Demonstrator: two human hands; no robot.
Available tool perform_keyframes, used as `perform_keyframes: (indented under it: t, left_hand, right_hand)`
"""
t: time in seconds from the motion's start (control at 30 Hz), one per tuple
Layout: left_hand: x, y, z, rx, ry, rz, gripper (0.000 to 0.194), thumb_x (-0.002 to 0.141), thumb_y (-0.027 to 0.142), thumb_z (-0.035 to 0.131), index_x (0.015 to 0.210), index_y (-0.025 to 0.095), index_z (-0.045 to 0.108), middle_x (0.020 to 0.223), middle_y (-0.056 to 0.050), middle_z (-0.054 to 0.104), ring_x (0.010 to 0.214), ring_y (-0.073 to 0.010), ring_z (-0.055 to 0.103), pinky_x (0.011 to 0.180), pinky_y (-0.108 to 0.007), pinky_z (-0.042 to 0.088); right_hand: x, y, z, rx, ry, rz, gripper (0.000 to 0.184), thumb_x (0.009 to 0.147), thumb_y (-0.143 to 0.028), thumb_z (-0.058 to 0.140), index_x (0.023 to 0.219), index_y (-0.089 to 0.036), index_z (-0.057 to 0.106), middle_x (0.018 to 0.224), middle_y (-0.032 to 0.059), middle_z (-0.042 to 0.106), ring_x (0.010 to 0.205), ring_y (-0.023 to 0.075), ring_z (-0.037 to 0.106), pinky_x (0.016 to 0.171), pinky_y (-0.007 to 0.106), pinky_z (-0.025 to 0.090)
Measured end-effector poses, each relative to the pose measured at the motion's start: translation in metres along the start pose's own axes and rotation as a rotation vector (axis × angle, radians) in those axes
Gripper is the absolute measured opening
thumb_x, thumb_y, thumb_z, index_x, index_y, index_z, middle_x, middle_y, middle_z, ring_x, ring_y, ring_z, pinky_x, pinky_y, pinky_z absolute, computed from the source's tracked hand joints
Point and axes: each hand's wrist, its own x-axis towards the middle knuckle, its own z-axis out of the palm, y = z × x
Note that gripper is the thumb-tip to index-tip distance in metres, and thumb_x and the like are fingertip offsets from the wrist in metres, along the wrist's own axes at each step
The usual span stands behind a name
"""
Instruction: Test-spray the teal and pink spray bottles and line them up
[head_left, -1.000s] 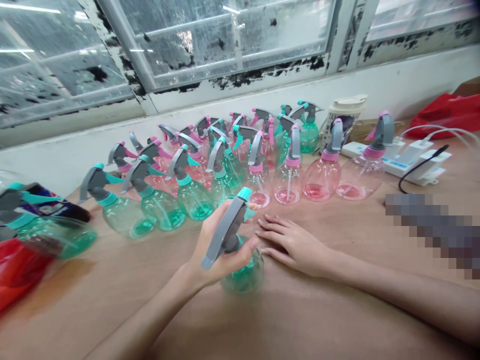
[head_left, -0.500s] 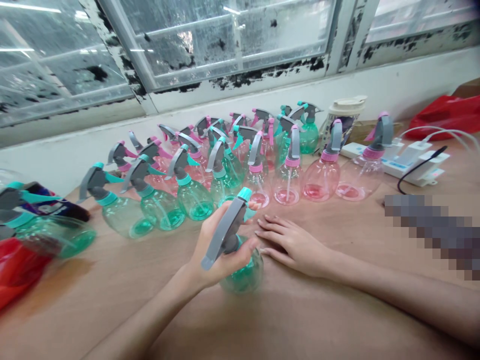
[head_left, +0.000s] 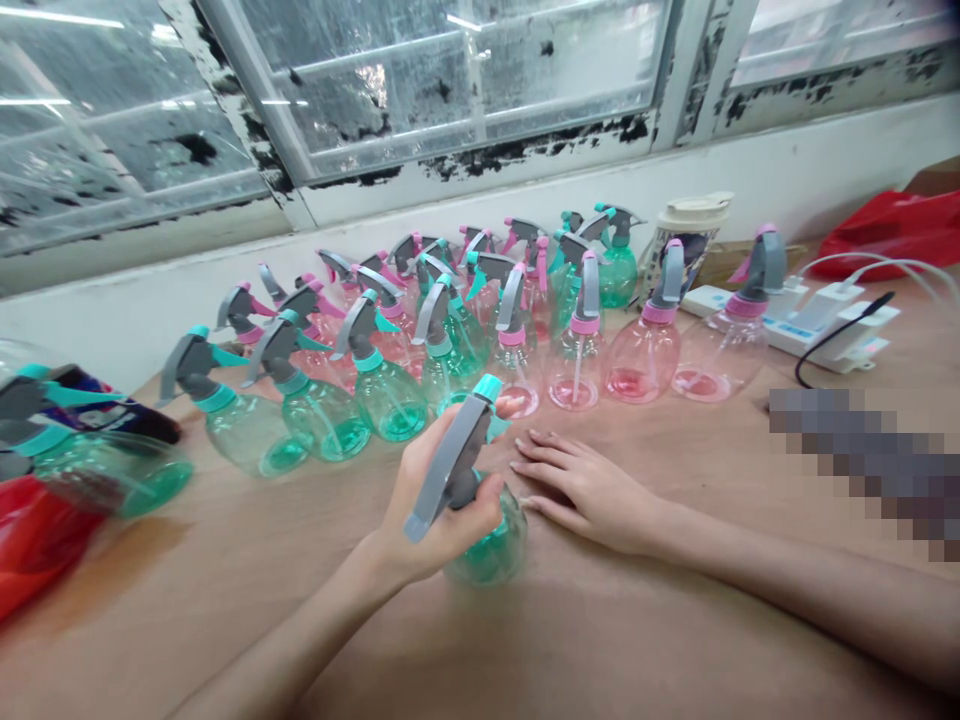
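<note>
My left hand (head_left: 431, 490) is wrapped round the neck of a green spray bottle (head_left: 491, 550) with a grey head and turquoise nozzle, just above the wooden table (head_left: 600, 640) or standing on it; I cannot tell which. Part of the bottle's neck and trigger is hidden by the hand. Palm down, my right hand (head_left: 589, 490) rests flat on the table to the bottle's right, fingers stretched out and holding nothing. Behind both hands stand several green spray bottles (head_left: 390, 395) and pink spray bottles (head_left: 643, 355) in rows.
At the far left, another green spray bottle (head_left: 112, 470) stands near a red plastic bag (head_left: 37, 545). A lidded paper cup (head_left: 690, 235), a white power strip (head_left: 825, 335) with cables and a second red bag (head_left: 892, 235) are at the back right. Windows (head_left: 465, 90) line the wall.
The left thumb has shifted slightly on the bottle's neck. Otherwise the hands and bottles look nearly the same.
</note>
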Motion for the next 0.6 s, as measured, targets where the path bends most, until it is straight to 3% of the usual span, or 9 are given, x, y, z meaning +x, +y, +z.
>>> perform_keyframes:
  t: [0.13,0.3,0.47,0.6]
  left_hand:
    - [-0.0008,0.0006,0.0018,-0.041,-0.006,-0.023,0.042,0.071,0.011,0.053,0.113,0.018,0.053,0.111,-0.009,0.066,0.101,-0.0204,0.066,0.09,-0.035,0.055]
    - [-0.0023,0.0015,-0.001,0.024,0.003,-0.023,0.03,0.072,0.016,0.052,0.101,0.018,0.056,0.09,-0.004,0.066,0.078,-0.0176,0.066,0.071,-0.03,0.056]
    - [-0.0016,-0.0005,-0.0057,0.081,-0.006,0.081,0.017,0.074,0.017,0.051,0.089,0.022,0.054,0.086,-0.002,0.064,0.078,-0.018,0.065,0.076,-0.032,0.055]
    - [0.0005,-0.0026,-0.0023,0.108,-0.039,0.014,0.019,0.074,0.02,0.055,0.093,0.022,0.054,0.076,0.001,0.057,0.06,-0.0141,0.055,0.059,-0.029,0.05]
  right_hand:
    - [0.0001,0.0,-0.0005,-0.001,-0.006,0.0,0.044,0.098,-0.041,0.046,0.132,-0.015,0.059,0.141,0.011,0.054,0.136,0.0319,0.042,0.11,0.053,0.038]
    - [0.0008,-0.0007,-0.0017,0.001,-0.004,-0.002,0.045,0.098,-0.041,0.046,0.131,-0.014,0.059,0.142,0.0116,0.054,0.136,0.0311,0.042,0.111,0.051,0.037]
    - [0.0008,-0.0006,-0.0016,0.008,-0.002,0.0,0.045,0.098,-0.041,0.047,0.132,-0.015,0.059,0.141,0.0111,0.054,0.136,0.0306,0.042,0.111,0.051,0.038]
    - [0.0006,-0.0004,-0.001,0.03,0.013,-0.002,0.043,0.097,-0.041,0.047,0.13,-0.016,0.06,0.14,0.0121,0.055,0.136,0.0301,0.043,0.111,0.051,0.037]
